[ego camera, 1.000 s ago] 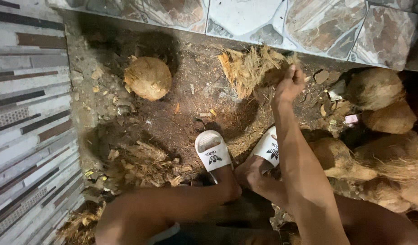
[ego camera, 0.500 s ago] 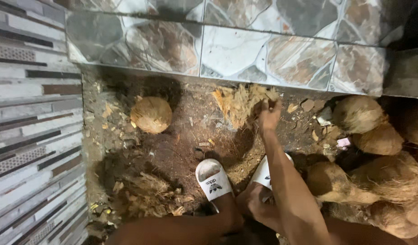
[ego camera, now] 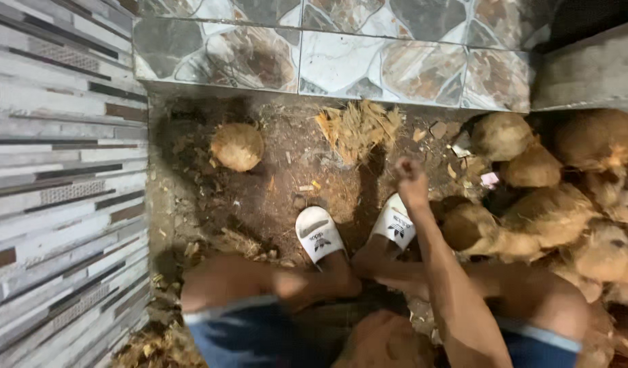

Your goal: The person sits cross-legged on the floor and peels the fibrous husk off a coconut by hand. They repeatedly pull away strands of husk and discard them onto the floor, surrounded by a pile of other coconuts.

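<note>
Dirt floor (ego camera: pixel 280 197) edged by patterned tiles; right hand (ego camera: pixel 411 178) closed in a loose fist (empty, it seems) just above the white sandals, near the husk pile (ego camera: pixel 358 126). Husked coconut (ego camera: pixel 237 146) lies well apart, left.

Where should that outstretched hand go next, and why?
Probably right, to the nearest unhusked coconut in the pile. The right hand looks empty and loosely closed above the dirt; the torn husk lies beyond it by the tiled wall, and one husked coconut already sits apart.
</note>
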